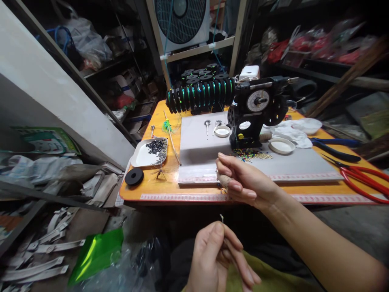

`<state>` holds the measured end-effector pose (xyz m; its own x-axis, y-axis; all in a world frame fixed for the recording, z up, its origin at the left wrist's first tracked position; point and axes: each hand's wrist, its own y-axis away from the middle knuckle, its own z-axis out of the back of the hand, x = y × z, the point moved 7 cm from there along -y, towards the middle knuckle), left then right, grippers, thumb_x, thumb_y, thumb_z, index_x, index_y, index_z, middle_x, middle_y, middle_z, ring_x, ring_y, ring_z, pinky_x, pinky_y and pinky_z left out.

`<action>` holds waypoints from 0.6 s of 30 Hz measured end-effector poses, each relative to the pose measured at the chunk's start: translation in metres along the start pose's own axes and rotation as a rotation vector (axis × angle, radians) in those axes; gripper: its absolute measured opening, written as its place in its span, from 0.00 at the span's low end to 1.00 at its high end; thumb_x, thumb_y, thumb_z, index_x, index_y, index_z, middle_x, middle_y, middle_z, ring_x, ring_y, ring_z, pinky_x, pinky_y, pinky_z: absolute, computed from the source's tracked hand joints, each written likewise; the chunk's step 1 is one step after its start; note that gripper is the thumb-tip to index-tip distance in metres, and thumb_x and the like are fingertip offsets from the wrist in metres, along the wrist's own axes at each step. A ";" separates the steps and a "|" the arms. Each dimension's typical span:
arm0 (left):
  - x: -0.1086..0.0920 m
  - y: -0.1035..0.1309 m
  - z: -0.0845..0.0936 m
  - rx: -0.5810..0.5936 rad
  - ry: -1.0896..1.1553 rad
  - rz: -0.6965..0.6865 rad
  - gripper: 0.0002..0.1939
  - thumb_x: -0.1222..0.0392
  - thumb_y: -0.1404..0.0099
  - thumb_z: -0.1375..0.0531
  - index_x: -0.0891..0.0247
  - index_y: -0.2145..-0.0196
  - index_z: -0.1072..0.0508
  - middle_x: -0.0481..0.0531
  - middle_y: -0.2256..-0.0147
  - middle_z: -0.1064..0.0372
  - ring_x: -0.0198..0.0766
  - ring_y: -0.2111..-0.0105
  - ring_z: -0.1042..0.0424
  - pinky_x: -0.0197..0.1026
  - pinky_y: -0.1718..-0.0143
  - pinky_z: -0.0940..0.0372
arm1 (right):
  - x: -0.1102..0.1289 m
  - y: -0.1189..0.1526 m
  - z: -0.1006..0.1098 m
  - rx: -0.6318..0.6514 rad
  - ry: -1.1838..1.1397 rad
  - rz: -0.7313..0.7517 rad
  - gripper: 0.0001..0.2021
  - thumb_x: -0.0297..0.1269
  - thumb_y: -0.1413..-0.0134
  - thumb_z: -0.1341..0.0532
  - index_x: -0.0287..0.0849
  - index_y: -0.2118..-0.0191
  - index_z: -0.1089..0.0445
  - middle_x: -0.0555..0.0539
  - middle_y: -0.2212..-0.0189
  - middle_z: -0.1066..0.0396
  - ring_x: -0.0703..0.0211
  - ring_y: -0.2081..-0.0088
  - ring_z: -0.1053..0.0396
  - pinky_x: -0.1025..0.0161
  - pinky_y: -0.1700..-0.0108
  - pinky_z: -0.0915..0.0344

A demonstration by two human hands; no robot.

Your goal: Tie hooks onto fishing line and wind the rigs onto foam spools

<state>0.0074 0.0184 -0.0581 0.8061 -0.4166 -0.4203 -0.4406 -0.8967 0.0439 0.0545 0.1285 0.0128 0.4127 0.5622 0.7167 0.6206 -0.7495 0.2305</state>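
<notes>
My left hand (209,257) is low in front of the table, its thumb and index finger pinched on a thin pale strand (221,218) whose tip sticks up. Above it, near the table's front edge, my right hand (243,178) curls its fingers round a small tan, rough-looking cylinder (224,181). What that piece is exactly I cannot make out. Just beyond the right hand, small coloured beads (251,155) lie scattered on the grey board (200,160). Behind them stands a black winding device (246,138) with a dial and a row of black spools (200,96).
At the left are a white tray (140,154) of small dark parts, a black spool (134,176) and a thin stick (174,144). Red-handled scissors (361,178) and blue-black pliers (334,148) lie right. Shallow white lids (282,146) rest on the board; a fan (180,20) stands behind.
</notes>
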 end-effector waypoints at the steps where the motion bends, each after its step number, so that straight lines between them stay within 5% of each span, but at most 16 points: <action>1: 0.000 0.000 -0.001 0.009 0.006 -0.004 0.22 0.51 0.27 0.49 0.70 0.69 0.25 0.54 0.82 0.24 0.39 0.82 0.23 0.28 0.88 0.36 | 0.000 0.000 0.000 0.001 -0.001 0.000 0.21 0.50 0.42 0.41 0.43 0.77 0.45 0.58 0.90 0.41 0.76 0.94 0.60 0.80 0.93 0.60; 14: -0.004 0.000 -0.009 0.049 -0.080 -0.051 0.22 0.52 0.26 0.51 0.70 0.67 0.25 0.60 0.75 0.20 0.36 0.87 0.27 0.27 0.90 0.41 | 0.006 0.002 0.002 -0.014 0.006 0.046 0.21 0.50 0.44 0.40 0.43 0.77 0.46 0.58 0.90 0.41 0.76 0.94 0.60 0.80 0.93 0.60; 18: -0.008 0.001 -0.001 -0.043 -0.218 -0.079 0.22 0.50 0.27 0.50 0.69 0.71 0.28 0.59 0.77 0.21 0.36 0.88 0.28 0.28 0.91 0.43 | 0.008 0.002 0.003 -0.040 0.035 0.078 0.21 0.51 0.44 0.39 0.43 0.78 0.46 0.59 0.90 0.43 0.77 0.93 0.61 0.80 0.93 0.61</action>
<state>0.0009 0.0206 -0.0537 0.7312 -0.3069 -0.6093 -0.3586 -0.9326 0.0394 0.0608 0.1328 0.0164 0.4344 0.4897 0.7560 0.5604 -0.8040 0.1988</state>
